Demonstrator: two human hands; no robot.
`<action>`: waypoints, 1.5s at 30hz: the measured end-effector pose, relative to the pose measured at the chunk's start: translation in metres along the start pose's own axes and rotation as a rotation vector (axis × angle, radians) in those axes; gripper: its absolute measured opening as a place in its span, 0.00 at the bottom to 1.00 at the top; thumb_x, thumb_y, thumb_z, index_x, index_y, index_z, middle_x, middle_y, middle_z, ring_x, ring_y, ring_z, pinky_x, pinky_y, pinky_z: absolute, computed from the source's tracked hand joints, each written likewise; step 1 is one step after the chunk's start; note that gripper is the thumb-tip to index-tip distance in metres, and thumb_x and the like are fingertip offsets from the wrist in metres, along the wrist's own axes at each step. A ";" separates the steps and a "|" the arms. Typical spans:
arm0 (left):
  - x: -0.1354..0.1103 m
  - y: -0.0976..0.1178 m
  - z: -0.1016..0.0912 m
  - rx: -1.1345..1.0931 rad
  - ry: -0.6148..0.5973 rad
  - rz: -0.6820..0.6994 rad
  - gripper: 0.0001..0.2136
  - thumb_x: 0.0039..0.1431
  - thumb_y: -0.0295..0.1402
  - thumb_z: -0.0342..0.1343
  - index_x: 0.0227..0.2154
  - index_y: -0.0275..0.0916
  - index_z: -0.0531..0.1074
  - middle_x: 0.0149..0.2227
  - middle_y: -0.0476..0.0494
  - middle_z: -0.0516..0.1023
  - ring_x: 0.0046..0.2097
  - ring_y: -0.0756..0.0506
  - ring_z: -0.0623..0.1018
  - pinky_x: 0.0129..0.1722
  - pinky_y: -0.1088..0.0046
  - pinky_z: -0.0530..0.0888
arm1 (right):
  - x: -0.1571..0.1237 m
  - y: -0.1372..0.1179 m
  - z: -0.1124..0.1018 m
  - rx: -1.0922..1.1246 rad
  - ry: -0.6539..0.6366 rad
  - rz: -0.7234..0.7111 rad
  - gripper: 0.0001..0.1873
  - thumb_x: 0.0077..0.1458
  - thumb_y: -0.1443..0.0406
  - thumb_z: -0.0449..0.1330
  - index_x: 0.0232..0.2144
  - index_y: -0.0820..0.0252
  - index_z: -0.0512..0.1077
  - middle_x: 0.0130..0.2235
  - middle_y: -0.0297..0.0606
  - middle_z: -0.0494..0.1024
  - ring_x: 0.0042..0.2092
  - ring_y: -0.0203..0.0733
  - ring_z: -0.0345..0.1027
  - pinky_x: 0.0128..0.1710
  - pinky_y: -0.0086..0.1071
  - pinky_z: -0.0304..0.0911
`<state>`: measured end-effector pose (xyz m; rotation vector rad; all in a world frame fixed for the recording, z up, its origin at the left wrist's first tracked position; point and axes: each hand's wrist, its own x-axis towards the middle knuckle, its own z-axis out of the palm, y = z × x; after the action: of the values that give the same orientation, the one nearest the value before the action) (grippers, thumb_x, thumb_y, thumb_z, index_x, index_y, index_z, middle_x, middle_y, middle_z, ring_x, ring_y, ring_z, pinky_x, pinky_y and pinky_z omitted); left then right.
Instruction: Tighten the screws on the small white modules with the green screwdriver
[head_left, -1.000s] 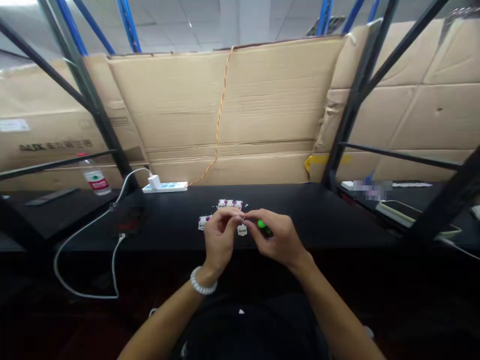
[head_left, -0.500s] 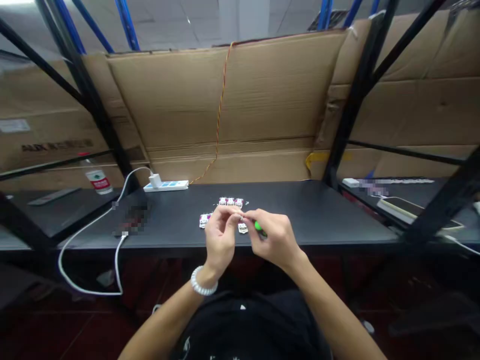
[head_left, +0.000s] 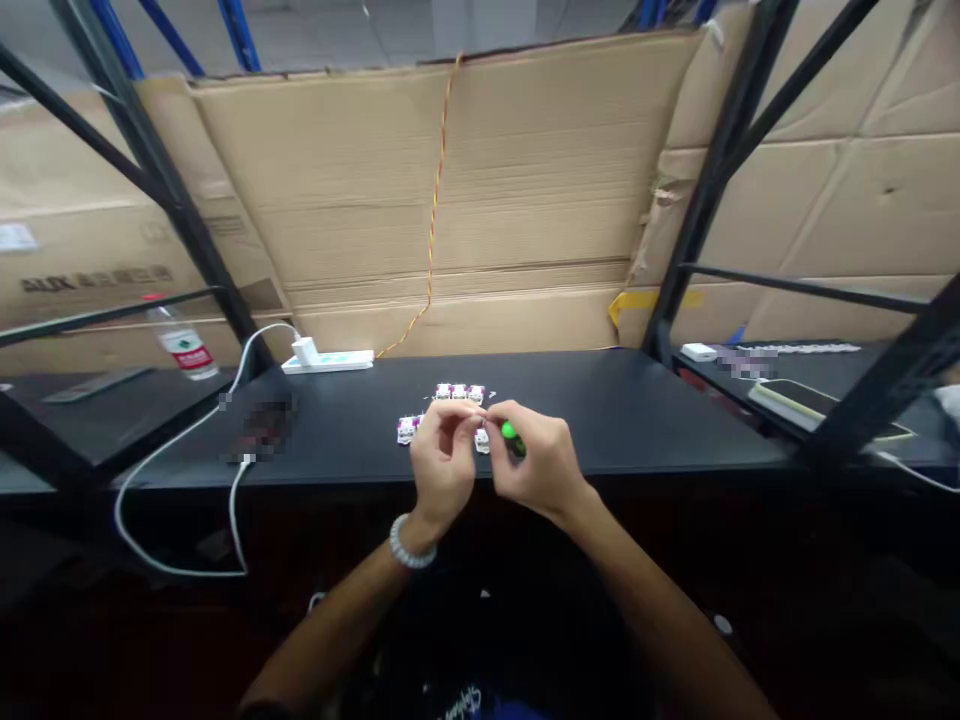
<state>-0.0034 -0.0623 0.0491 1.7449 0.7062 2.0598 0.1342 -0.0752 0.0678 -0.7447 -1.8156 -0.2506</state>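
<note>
On my feed, a tiny piece (head_left: 481, 421), too small to identify, sits right at the meeting fingertips, where the left hand (head_left: 442, 450) pinches it between thumb and forefinger. My view shows the right hand (head_left: 536, 455) with its fingers curled around a green object (head_left: 509, 430), tips just beside that piece. Below them, one white part (head_left: 482, 440) shows between the hands; farther back, three white-and-purple parts (head_left: 460, 392) stand in a row on the black worktop (head_left: 600, 410), near a power strip (head_left: 330, 362).
</note>
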 end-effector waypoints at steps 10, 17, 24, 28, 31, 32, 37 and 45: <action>0.001 -0.004 -0.001 -0.025 -0.018 0.032 0.08 0.73 0.36 0.60 0.38 0.40 0.72 0.37 0.45 0.79 0.41 0.47 0.82 0.44 0.71 0.80 | 0.001 0.009 0.000 0.075 -0.009 0.013 0.03 0.67 0.67 0.61 0.39 0.57 0.75 0.33 0.37 0.85 0.30 0.38 0.78 0.32 0.30 0.68; 0.009 -0.004 -0.003 -0.141 -0.093 -0.051 0.10 0.70 0.39 0.64 0.36 0.40 0.74 0.36 0.45 0.79 0.41 0.46 0.80 0.44 0.70 0.79 | 0.004 0.023 -0.005 0.091 0.005 -0.034 0.05 0.69 0.65 0.64 0.38 0.57 0.78 0.34 0.37 0.86 0.32 0.39 0.80 0.34 0.29 0.70; 0.013 -0.015 -0.005 -0.092 -0.113 -0.103 0.09 0.70 0.39 0.63 0.36 0.39 0.76 0.38 0.43 0.82 0.40 0.46 0.82 0.41 0.71 0.80 | 0.004 0.030 -0.003 0.048 -0.097 0.013 0.06 0.69 0.63 0.63 0.38 0.56 0.79 0.36 0.38 0.87 0.34 0.41 0.81 0.35 0.30 0.69; 0.017 -0.034 -0.013 -0.012 -0.171 -0.111 0.07 0.70 0.38 0.62 0.38 0.40 0.77 0.37 0.45 0.83 0.37 0.47 0.82 0.39 0.71 0.80 | 0.004 0.029 -0.003 0.039 -0.154 0.066 0.04 0.68 0.65 0.62 0.39 0.57 0.78 0.36 0.37 0.86 0.32 0.40 0.79 0.35 0.31 0.67; 0.023 -0.048 -0.022 0.079 -0.314 -0.151 0.06 0.68 0.36 0.62 0.37 0.40 0.79 0.36 0.45 0.84 0.37 0.45 0.83 0.40 0.69 0.81 | 0.006 0.031 -0.006 0.027 -0.167 0.097 0.04 0.67 0.66 0.61 0.39 0.56 0.77 0.35 0.37 0.86 0.33 0.41 0.79 0.35 0.31 0.67; 0.025 -0.052 -0.025 0.119 -0.371 -0.162 0.05 0.67 0.36 0.63 0.37 0.41 0.80 0.36 0.44 0.85 0.37 0.44 0.84 0.42 0.68 0.81 | 0.006 0.032 -0.007 0.023 -0.166 0.102 0.04 0.67 0.66 0.61 0.39 0.56 0.77 0.35 0.36 0.85 0.33 0.41 0.79 0.35 0.31 0.67; 0.035 -0.060 -0.036 0.282 -0.639 -0.194 0.06 0.65 0.34 0.64 0.34 0.41 0.83 0.37 0.44 0.88 0.41 0.42 0.85 0.48 0.64 0.80 | 0.009 0.036 -0.018 0.065 -0.107 0.139 0.04 0.64 0.67 0.59 0.40 0.55 0.73 0.32 0.34 0.80 0.30 0.40 0.74 0.34 0.32 0.66; 0.034 -0.068 -0.038 0.338 -0.832 -0.233 0.05 0.64 0.28 0.63 0.33 0.40 0.84 0.37 0.44 0.89 0.40 0.43 0.86 0.46 0.68 0.80 | 0.010 0.046 -0.045 0.427 -0.094 0.229 0.21 0.54 0.71 0.54 0.49 0.51 0.59 0.39 0.32 0.71 0.34 0.39 0.67 0.33 0.33 0.66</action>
<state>-0.0502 0.0067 0.0330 2.3096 0.9334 0.9383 0.1947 -0.0582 0.0848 -0.6574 -1.7708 0.3188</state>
